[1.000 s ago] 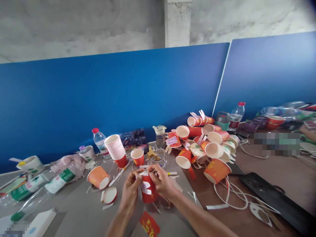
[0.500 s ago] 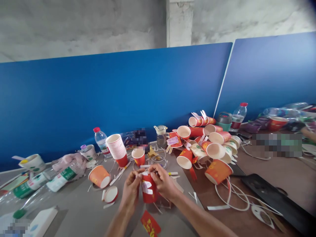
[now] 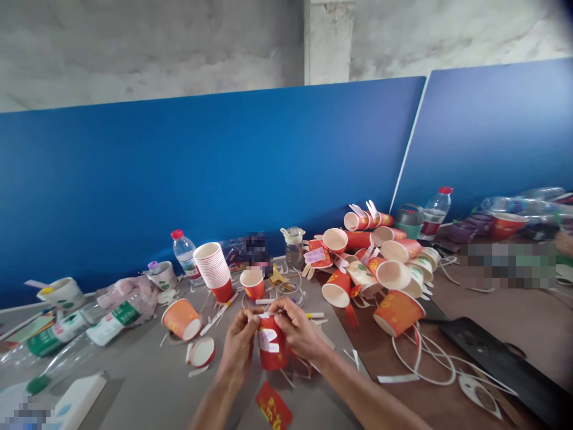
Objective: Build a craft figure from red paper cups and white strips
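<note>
The left grip and the right grip are pinching closed on the top of the red cup, which is sitting just below their fingertips, so pressing lightly and evenly is probably keeping its rim from buckling.

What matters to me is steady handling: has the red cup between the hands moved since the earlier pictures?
No, not noticeably. Against the red card on the table, the red cup keeps its place; both drift right together in view.
</note>
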A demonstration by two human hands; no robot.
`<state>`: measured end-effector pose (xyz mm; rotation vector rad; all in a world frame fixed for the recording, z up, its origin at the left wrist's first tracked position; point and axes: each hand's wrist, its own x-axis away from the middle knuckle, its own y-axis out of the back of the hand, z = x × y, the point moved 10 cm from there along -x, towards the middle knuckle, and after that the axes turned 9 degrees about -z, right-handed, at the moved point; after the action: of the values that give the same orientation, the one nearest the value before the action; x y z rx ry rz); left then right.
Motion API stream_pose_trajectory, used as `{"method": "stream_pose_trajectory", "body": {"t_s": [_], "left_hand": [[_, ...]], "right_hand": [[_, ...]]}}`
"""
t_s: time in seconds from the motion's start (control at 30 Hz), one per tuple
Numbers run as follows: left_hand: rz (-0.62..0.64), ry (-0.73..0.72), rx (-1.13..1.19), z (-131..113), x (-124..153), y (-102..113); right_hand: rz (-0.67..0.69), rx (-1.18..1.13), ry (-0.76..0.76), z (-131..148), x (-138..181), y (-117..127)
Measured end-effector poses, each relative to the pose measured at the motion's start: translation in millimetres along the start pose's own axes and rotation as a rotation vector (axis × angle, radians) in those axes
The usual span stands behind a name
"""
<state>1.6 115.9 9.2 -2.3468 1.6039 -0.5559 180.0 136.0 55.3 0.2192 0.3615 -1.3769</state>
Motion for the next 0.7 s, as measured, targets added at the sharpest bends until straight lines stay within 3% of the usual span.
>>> {"method": "stream_pose_trajectory", "body": {"t_s": [0.1,0.33,0.7], "left_hand": [[0.027,-0.021,0.005,-3,1,-3],[-0.001,-0.037,-0.036,-5,4,-3],[0.000,-0.042,-0.041,-1,7,-3]], "right_hand": [[0.012,-0.032,-0.037,-1,0,-2],[-0.108,-0.068,-0.152,-20,-3,-4],[-0.097,-0.107,-0.146,-6,-1,5]]}}
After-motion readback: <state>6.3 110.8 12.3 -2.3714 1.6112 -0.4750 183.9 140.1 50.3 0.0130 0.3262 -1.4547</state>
